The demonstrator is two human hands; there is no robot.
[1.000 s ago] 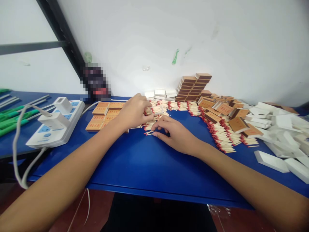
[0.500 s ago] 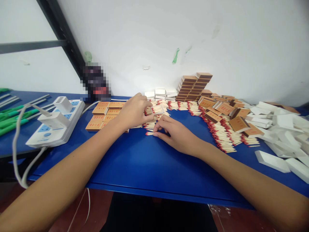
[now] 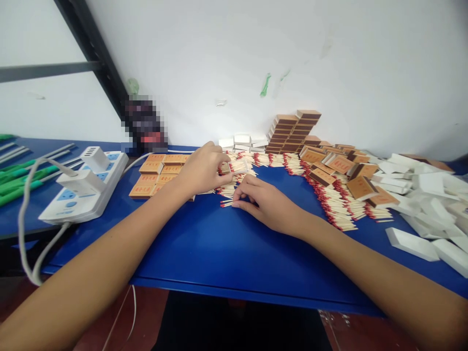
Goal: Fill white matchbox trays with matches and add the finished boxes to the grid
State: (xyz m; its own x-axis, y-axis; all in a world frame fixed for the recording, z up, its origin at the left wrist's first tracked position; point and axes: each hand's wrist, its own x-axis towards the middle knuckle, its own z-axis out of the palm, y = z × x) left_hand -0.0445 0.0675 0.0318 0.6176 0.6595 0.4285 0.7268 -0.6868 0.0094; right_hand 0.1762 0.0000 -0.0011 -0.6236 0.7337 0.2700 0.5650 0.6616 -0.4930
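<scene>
My left hand [image 3: 208, 168] is closed on a small white matchbox tray [image 3: 240, 167], its fingers curled around one end. The tray is tilted over a pile of red-tipped matches [image 3: 227, 190] on the blue table [image 3: 226, 253]. Just to its right, my right hand [image 3: 260, 201] is closed, thumb and index finger pinched on matches at the pile's near edge. How many they hold is hidden. Beside my left wrist lie printed matchbox covers in rows, the nearest being an orange matchbox [image 3: 144, 186].
A white power strip [image 3: 89, 195] with plugs lies left, beside green-handled rods [image 3: 22, 180]. Stacked matchboxes [image 3: 292, 131] and white trays [image 3: 241, 140] stand by the wall [image 3: 219, 63]. Loose matchboxes [image 3: 338, 163], more match rows [image 3: 336, 207] and heaped white trays [image 3: 427, 195] spread right.
Both hands stay almost in place. A few matches at the near edge of the pile, by my right fingertips, have shifted slightly towards me.
</scene>
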